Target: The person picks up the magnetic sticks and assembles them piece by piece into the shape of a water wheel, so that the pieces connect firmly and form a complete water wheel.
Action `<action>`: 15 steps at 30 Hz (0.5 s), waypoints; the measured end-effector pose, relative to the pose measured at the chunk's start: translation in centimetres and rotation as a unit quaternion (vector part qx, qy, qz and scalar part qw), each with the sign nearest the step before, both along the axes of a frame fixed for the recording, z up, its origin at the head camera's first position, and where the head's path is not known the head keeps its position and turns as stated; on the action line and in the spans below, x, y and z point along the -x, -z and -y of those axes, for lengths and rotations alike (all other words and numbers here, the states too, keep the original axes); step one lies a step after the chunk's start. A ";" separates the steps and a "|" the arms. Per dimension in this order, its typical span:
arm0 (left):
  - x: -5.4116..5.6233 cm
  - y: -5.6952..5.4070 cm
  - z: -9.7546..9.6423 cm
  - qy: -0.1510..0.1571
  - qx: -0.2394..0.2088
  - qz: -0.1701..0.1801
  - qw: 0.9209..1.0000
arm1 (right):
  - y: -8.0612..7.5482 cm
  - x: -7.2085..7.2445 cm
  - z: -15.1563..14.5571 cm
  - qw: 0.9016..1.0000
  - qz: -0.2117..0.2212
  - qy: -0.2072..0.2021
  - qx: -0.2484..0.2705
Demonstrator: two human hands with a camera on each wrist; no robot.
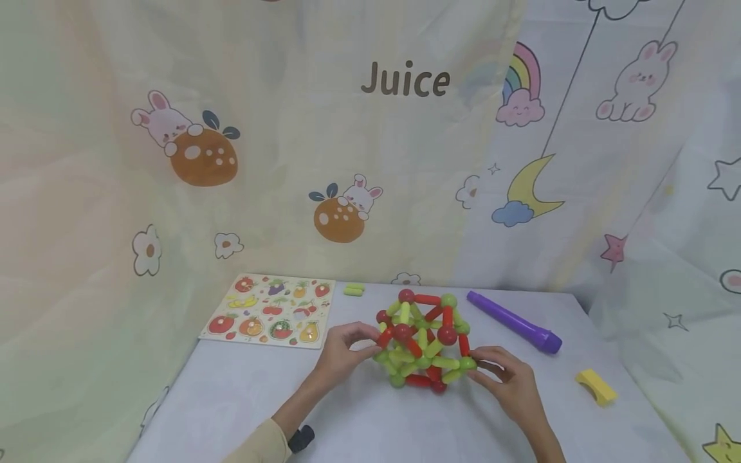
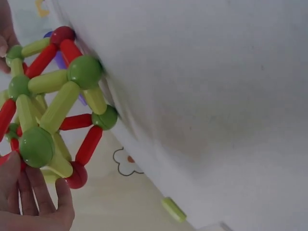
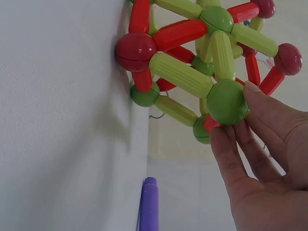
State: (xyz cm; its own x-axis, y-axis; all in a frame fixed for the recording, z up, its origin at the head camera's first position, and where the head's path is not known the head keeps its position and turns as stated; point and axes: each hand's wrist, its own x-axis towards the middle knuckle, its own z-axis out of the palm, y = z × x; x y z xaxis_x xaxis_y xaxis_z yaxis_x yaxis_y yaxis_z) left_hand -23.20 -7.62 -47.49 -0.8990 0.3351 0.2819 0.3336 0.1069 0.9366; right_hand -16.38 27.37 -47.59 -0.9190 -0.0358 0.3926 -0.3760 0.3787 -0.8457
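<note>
A ball-and-stick magnetic model (image 1: 424,361), built of red and yellow-green rods joined by dark red and green balls, is between both hands at mid-table. My left hand (image 1: 340,355) pinches its left side, where thumb and fingertips meet near a green ball (image 2: 37,147) in the left wrist view. On the opposite side my right hand (image 1: 511,381) holds a corner green ball (image 3: 227,102) between thumb and fingers. The model's underside is at or just above the tabletop; I cannot tell whether it touches.
Behind on the left lies a fruit puzzle board (image 1: 266,312), with loose yellow-green rods (image 1: 354,290) beside it. A purple toy microphone (image 1: 515,321) lies back right, and a yellow arch block (image 1: 596,387) sits near the right edge. A printed curtain (image 1: 405,161) hangs behind the table.
</note>
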 end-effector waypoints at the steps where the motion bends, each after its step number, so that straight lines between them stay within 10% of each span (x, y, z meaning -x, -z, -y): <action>1: 0.0 -0.1 0.0 -0.002 0.016 -0.008 1.000 | 0.0 0.0 0.0 1.000 -0.001 -0.002 0.000; 8: 0.2 -1.0 -0.3 0.009 0.097 -0.102 0.990 | 0.0 0.0 0.1 1.000 0.007 0.004 0.002; 15: -0.1 -2.2 -1.0 0.003 0.153 -0.121 0.981 | 0.0 -0.1 0.1 1.000 0.025 0.017 -0.002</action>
State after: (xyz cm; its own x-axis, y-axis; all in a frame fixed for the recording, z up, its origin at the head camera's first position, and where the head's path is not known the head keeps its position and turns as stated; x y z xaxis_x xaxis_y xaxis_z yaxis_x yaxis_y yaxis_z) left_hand -23.08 -6.67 -45.28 -0.8161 0.4419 0.3725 0.5437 0.3683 0.7541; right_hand -16.27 27.28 -47.55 -0.9384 -0.0047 0.3455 -0.3193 0.3939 -0.8619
